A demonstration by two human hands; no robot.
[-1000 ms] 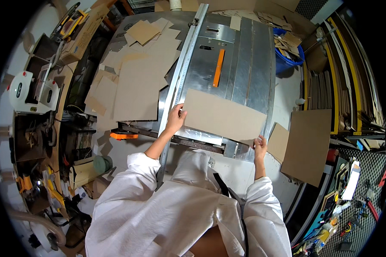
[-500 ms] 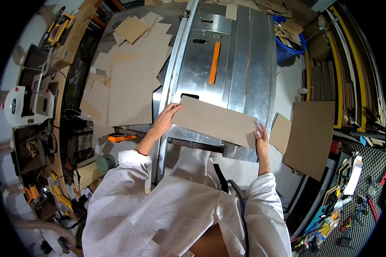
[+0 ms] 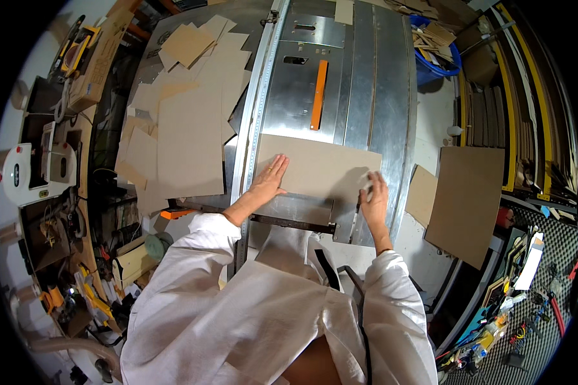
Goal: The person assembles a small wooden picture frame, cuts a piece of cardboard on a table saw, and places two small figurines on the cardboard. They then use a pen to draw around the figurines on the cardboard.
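Note:
A rectangular tan fiberboard panel (image 3: 327, 157) lies flat on the metal saw table (image 3: 315, 205), its left end close to the long ruled rail (image 3: 253, 135). My left hand (image 3: 270, 181) rests on the panel's left part, fingers stretched out flat. At the panel's lower right corner hovers my right hand (image 3: 374, 196), fingers loosely bent and apart, with nothing visible in them. Whether its fingertips touch the panel I cannot tell. Beyond the panel, a narrow orange strip (image 3: 319, 96) runs along the table top.
Overlapping board sheets (image 3: 189, 141) cover the table left of the rail. Rightward stand a blue bin (image 3: 437, 67) of offcuts, a large leaning panel (image 3: 465, 199) and a rack of sheets (image 3: 488, 119). Tools crowd a shelf (image 3: 61, 237) at the left and a ridged mat (image 3: 526, 321) at the right.
The panel, held tilted between both hands before, now lies flat and straighter on the table. My left hand has moved onto its top, and my right hand has let go of its right end.

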